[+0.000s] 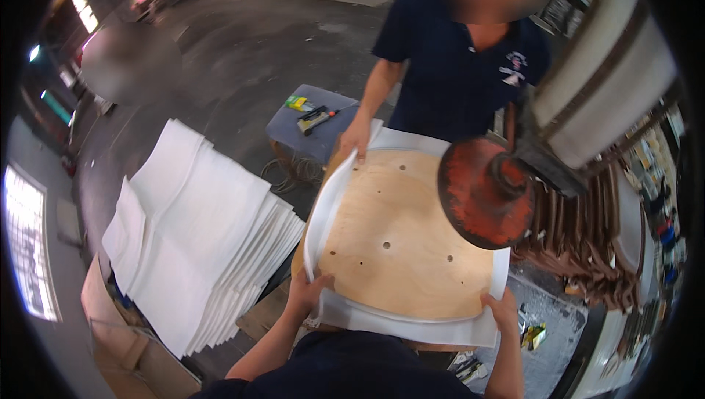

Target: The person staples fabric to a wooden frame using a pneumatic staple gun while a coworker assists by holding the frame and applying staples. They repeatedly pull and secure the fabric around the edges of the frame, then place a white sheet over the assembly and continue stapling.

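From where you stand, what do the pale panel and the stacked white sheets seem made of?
The pale panel is probably plywood, unpainted and smooth: wood grain shows. The stacked white sheets might be thin foam or wadding, matte, with limp, layered edges.

The left grip (312, 290) and right grip (502, 309) hold a white-edged plywood panel (411, 215).
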`<state>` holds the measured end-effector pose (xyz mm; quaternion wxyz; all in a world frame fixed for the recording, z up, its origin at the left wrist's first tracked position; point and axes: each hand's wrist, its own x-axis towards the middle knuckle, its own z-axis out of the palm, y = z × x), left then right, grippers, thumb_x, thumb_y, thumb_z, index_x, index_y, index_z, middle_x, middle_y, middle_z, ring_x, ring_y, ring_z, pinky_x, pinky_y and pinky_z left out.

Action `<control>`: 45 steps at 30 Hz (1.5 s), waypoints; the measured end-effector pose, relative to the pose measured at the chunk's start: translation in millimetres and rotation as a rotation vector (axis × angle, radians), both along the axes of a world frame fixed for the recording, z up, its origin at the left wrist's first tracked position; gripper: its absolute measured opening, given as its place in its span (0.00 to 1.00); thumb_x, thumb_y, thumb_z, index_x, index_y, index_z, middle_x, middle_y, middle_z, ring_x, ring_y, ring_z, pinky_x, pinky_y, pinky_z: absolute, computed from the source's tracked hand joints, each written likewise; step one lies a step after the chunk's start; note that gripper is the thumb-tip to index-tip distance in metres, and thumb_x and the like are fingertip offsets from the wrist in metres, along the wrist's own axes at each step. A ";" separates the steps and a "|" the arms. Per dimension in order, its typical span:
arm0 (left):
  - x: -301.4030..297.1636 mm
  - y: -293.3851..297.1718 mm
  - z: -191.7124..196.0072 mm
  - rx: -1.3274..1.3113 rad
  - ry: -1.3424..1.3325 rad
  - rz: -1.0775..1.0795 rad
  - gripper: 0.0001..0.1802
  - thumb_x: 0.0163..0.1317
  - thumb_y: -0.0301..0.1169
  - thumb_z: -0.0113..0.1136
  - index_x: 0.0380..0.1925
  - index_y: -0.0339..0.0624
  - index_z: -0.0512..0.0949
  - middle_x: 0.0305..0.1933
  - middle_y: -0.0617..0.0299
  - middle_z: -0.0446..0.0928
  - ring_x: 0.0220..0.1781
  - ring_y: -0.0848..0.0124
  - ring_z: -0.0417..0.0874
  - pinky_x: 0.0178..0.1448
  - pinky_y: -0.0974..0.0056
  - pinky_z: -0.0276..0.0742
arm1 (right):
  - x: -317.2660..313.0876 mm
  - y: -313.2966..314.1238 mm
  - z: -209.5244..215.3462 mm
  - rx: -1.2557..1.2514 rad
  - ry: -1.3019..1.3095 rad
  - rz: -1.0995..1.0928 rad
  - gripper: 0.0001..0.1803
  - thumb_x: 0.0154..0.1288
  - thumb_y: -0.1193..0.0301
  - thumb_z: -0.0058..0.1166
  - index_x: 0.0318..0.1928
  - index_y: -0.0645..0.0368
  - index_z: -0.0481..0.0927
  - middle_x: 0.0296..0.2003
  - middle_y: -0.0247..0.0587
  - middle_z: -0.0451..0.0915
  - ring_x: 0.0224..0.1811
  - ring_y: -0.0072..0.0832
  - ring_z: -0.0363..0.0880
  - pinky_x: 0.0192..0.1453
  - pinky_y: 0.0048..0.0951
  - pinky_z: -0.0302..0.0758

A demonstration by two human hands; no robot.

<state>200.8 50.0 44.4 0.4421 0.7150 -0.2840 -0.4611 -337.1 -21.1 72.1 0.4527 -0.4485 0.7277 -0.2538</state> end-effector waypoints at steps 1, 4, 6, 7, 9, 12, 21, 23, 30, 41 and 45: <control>-4.9 -1.6 8.3 0.001 -0.060 -0.057 0.23 0.68 0.37 0.77 0.59 0.35 0.86 0.46 0.55 0.91 0.46 0.66 0.92 0.52 0.57 0.86 | -2.4 3.8 1.5 0.010 0.041 0.039 0.29 0.63 0.68 0.78 0.62 0.65 0.85 0.50 0.46 0.93 0.54 0.33 0.91 0.59 0.39 0.85; -3.5 4.1 16.6 0.048 -0.237 -0.115 0.28 0.66 0.38 0.78 0.62 0.36 0.83 0.52 0.48 0.92 0.52 0.56 0.95 0.57 0.52 0.87 | 14.4 -7.6 14.5 0.016 0.208 0.148 0.30 0.63 0.63 0.79 0.62 0.62 0.86 0.53 0.49 0.92 0.56 0.41 0.92 0.63 0.42 0.84; -4.5 2.2 26.4 0.034 -0.291 -0.153 0.32 0.65 0.36 0.78 0.66 0.36 0.81 0.55 0.45 0.91 0.57 0.50 0.94 0.60 0.49 0.86 | 22.8 -11.5 19.3 0.022 0.358 0.162 0.34 0.62 0.57 0.79 0.64 0.62 0.85 0.57 0.55 0.91 0.61 0.51 0.90 0.67 0.47 0.82; -3.6 0.9 25.2 0.001 -0.348 -0.187 0.34 0.64 0.35 0.78 0.68 0.36 0.79 0.56 0.43 0.91 0.58 0.47 0.93 0.61 0.48 0.86 | 22.4 -11.0 19.9 0.039 0.402 0.150 0.36 0.62 0.55 0.79 0.65 0.62 0.84 0.59 0.59 0.90 0.63 0.56 0.88 0.69 0.50 0.81; -4.5 -7.5 26.9 -0.020 -0.457 -0.260 0.37 0.64 0.34 0.77 0.72 0.35 0.77 0.57 0.39 0.90 0.61 0.43 0.92 0.64 0.46 0.85 | 24.7 -10.2 23.1 0.082 0.429 0.125 0.39 0.62 0.53 0.79 0.67 0.62 0.82 0.59 0.60 0.89 0.65 0.57 0.87 0.70 0.51 0.80; -1.8 -10.3 31.0 -0.014 -0.586 -0.362 0.40 0.63 0.33 0.77 0.74 0.32 0.74 0.58 0.35 0.89 0.62 0.39 0.90 0.65 0.45 0.84 | 31.0 -13.6 30.1 0.168 0.459 0.134 0.42 0.62 0.49 0.77 0.69 0.61 0.78 0.59 0.61 0.89 0.66 0.58 0.87 0.71 0.53 0.80; 9.6 -12.2 31.2 0.050 -0.620 -0.531 0.36 0.65 0.43 0.78 0.64 0.26 0.81 0.54 0.30 0.88 0.59 0.33 0.89 0.62 0.41 0.84 | 30.1 -3.8 18.6 0.231 0.465 0.216 0.35 0.66 0.48 0.70 0.65 0.55 0.78 0.60 0.55 0.89 0.63 0.57 0.88 0.68 0.53 0.83; 10.5 -13.4 25.4 0.092 -0.752 -0.516 0.35 0.66 0.46 0.78 0.61 0.27 0.82 0.55 0.30 0.88 0.60 0.33 0.89 0.62 0.40 0.83 | 32.5 -6.7 18.7 0.232 0.464 0.253 0.32 0.68 0.49 0.70 0.64 0.54 0.79 0.59 0.54 0.89 0.63 0.57 0.88 0.67 0.54 0.83; 12.6 1.9 20.7 0.076 -0.801 -0.452 0.29 0.67 0.47 0.77 0.56 0.33 0.84 0.54 0.33 0.88 0.59 0.33 0.88 0.60 0.37 0.82 | 35.7 -11.2 11.1 0.105 0.489 0.305 0.28 0.67 0.50 0.70 0.55 0.60 0.83 0.52 0.57 0.91 0.58 0.59 0.88 0.60 0.56 0.82; 18.1 13.0 25.6 0.125 -1.013 -0.300 0.32 0.63 0.54 0.80 0.59 0.45 0.90 0.82 0.28 0.65 0.73 0.36 0.78 0.70 0.37 0.78 | 26.7 4.3 1.0 -0.047 0.521 0.289 0.25 0.68 0.55 0.71 0.55 0.62 0.89 0.50 0.58 0.92 0.46 0.54 0.93 0.54 0.51 0.85; 44.2 1.2 15.8 0.119 -0.675 -0.311 0.31 0.67 0.55 0.77 0.60 0.45 0.91 0.69 0.34 0.80 0.66 0.45 0.84 0.66 0.46 0.80 | -27.2 -8.4 11.7 0.125 0.210 -0.104 0.21 0.79 0.58 0.63 0.60 0.61 0.87 0.46 0.49 0.93 0.37 0.43 0.92 0.48 0.44 0.87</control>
